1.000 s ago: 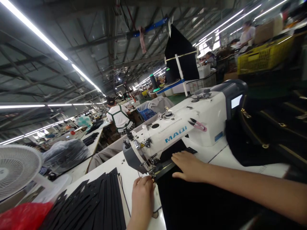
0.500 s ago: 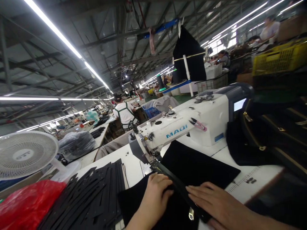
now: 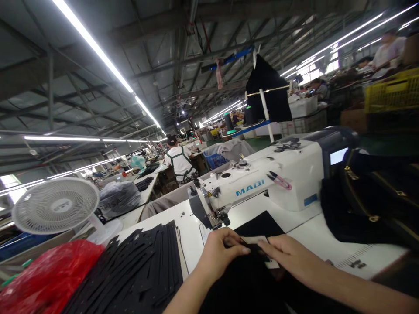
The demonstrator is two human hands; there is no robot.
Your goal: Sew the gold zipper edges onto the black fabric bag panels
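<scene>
A white MAQI sewing machine (image 3: 262,185) stands on the white table (image 3: 327,240). In front of its needle lies a black fabric piece (image 3: 258,226), reaching back under my arms. My left hand (image 3: 221,250) is closed, gripping the near edge of that fabric just below the needle. My right hand (image 3: 288,257) lies on the fabric beside it, fingers stretched out and pointing left, touching a small white label (image 3: 262,240) on the cloth. The two hands almost meet.
A stack of black cut strips (image 3: 137,270) lies left of my hands. A red plastic bag (image 3: 46,279) and a white fan (image 3: 55,205) sit further left. Black bags with gold fittings (image 3: 369,205) pile up on the right. Pink snips (image 3: 279,179) rest on the machine. A person in a white shirt (image 3: 180,161) works ahead.
The black fabric has been pulled away from the needle toward me and bunched up. Both hands have come together on its near edge, and the zipper strip is out of sight.
</scene>
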